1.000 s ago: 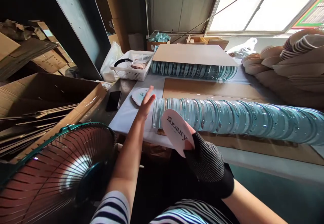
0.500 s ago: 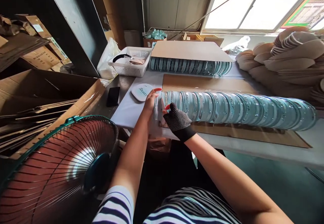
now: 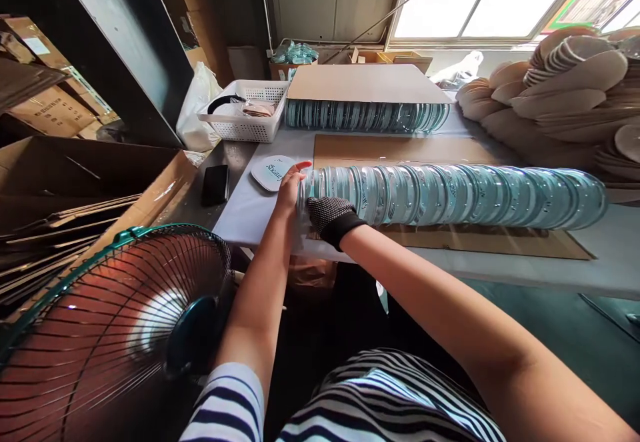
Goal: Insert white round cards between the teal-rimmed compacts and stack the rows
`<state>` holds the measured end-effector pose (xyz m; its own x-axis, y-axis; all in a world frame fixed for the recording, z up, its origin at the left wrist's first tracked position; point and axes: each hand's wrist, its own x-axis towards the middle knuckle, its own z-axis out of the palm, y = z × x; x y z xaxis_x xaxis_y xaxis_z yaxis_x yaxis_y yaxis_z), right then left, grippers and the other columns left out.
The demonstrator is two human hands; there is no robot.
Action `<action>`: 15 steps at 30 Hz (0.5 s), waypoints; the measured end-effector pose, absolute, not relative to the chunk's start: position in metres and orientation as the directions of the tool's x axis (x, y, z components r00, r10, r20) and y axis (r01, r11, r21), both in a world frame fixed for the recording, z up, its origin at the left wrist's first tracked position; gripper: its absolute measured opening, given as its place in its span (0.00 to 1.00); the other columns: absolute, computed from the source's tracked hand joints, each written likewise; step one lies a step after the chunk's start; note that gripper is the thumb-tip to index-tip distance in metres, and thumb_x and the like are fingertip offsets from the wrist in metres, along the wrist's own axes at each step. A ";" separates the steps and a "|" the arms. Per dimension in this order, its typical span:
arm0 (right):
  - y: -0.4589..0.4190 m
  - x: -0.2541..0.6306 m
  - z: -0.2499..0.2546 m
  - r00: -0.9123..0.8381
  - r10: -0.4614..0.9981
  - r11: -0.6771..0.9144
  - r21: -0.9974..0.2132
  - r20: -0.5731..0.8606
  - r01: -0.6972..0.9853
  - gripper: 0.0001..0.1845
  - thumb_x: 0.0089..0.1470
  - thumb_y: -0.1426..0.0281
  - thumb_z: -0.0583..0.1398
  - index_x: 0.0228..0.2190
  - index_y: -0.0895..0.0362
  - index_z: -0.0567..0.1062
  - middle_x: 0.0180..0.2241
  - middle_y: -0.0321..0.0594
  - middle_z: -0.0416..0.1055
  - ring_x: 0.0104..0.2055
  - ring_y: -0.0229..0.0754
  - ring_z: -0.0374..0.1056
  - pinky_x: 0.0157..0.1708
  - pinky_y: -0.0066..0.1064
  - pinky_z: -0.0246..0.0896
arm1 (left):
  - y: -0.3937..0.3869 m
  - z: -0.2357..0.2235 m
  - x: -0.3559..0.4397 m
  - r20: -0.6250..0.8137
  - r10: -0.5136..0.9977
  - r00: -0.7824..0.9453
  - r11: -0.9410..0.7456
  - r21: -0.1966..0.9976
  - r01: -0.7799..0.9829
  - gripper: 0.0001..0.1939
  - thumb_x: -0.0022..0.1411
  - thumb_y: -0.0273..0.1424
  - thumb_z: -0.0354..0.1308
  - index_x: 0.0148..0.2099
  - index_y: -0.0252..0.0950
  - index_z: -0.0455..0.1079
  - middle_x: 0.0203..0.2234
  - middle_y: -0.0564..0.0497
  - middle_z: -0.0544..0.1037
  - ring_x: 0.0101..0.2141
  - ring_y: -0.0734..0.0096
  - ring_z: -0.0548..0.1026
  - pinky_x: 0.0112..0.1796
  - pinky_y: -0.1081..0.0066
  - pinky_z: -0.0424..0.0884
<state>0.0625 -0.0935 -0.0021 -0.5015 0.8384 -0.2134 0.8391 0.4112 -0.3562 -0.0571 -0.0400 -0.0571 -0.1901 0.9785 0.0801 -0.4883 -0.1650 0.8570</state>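
A long row of clear, teal-tinted round packs (image 3: 450, 195) lies on its side across brown cardboard on the white table (image 3: 250, 212). My left hand (image 3: 290, 185), bare, presses flat against the left end of the row, fingers stretched out. My right hand (image 3: 330, 217), in a black dotted glove, is curled over the near side of the same end; whether the white card is still in it is hidden. A single white "beauty" card (image 3: 273, 172) lies flat on the table just left of the row.
A second row of packs (image 3: 365, 115) under a cardboard sheet sits farther back. A white basket (image 3: 243, 119), a black phone (image 3: 215, 184), piled beige pads (image 3: 555, 109) at right, cartons at left and a teal fan (image 3: 115, 329) near my left arm.
My right hand carried a white "beauty" card from in front of me to the left end of the row; the card is no longer seen. My left hand settled against that end.
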 end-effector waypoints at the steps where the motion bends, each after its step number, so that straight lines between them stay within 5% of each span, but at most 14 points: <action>1: -0.095 0.067 -0.007 -0.524 0.807 0.354 -0.487 -0.271 0.798 0.12 0.53 0.75 0.58 0.41 0.60 0.71 0.32 0.51 0.77 0.32 0.48 0.75 0.33 0.39 0.71 | -0.041 -0.057 -0.057 0.081 0.979 -0.188 -0.162 0.868 -0.469 0.19 0.49 0.26 0.52 0.44 0.36 0.72 0.20 0.54 0.69 0.19 0.75 0.65 0.23 0.75 0.61; 4: -0.096 0.079 -0.021 -0.624 0.693 0.075 -0.825 -0.361 0.560 0.13 0.62 0.69 0.48 0.46 0.58 0.66 0.24 0.38 0.73 0.18 0.35 0.65 0.21 0.27 0.65 | -0.045 -0.058 -0.056 0.103 0.977 -0.186 -0.166 0.915 -0.368 0.18 0.51 0.28 0.52 0.46 0.37 0.72 0.22 0.54 0.70 0.19 0.77 0.64 0.23 0.75 0.61; 6: -0.100 0.080 -0.027 -0.654 0.651 -0.066 -0.888 -0.384 0.456 0.15 0.63 0.68 0.45 0.46 0.59 0.66 0.21 0.35 0.71 0.16 0.34 0.63 0.19 0.25 0.63 | -0.045 -0.058 -0.054 0.144 0.967 -0.212 -0.197 0.946 -0.258 0.17 0.52 0.28 0.52 0.45 0.38 0.72 0.28 0.53 0.74 0.24 0.74 0.69 0.28 0.74 0.66; 8: -0.112 0.078 -0.029 -0.631 0.689 0.078 -0.829 -0.356 0.553 0.14 0.62 0.69 0.48 0.45 0.61 0.68 0.19 0.35 0.71 0.18 0.36 0.65 0.21 0.26 0.63 | -0.041 -0.058 -0.053 0.207 0.948 -0.242 -0.244 0.960 -0.136 0.15 0.52 0.28 0.53 0.42 0.37 0.73 0.36 0.50 0.77 0.35 0.69 0.74 0.37 0.71 0.70; 11: -0.140 0.089 -0.024 -0.580 0.806 0.439 -0.537 -0.118 0.720 0.14 0.56 0.70 0.56 0.45 0.59 0.73 0.29 0.41 0.77 0.30 0.43 0.74 0.31 0.32 0.67 | -0.034 -0.059 -0.056 0.266 0.930 -0.253 -0.278 0.961 -0.011 0.13 0.51 0.28 0.54 0.40 0.37 0.74 0.46 0.48 0.77 0.52 0.62 0.71 0.52 0.67 0.68; 15: -0.158 0.158 -0.011 -0.470 0.862 0.506 -0.404 0.191 0.762 0.16 0.59 0.61 0.55 0.47 0.45 0.77 0.40 0.35 0.79 0.39 0.45 0.75 0.37 0.32 0.66 | -0.041 -0.070 -0.067 0.266 0.914 -0.305 -0.277 0.961 0.009 0.24 0.51 0.33 0.59 0.52 0.41 0.71 0.58 0.48 0.70 0.63 0.60 0.62 0.63 0.65 0.54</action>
<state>0.1577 -0.1577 -0.0111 -0.4701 0.8616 0.1914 0.7621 0.5056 -0.4044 -0.0666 -0.0414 -0.0699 -0.3053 0.9143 0.2660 0.0086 -0.2766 0.9609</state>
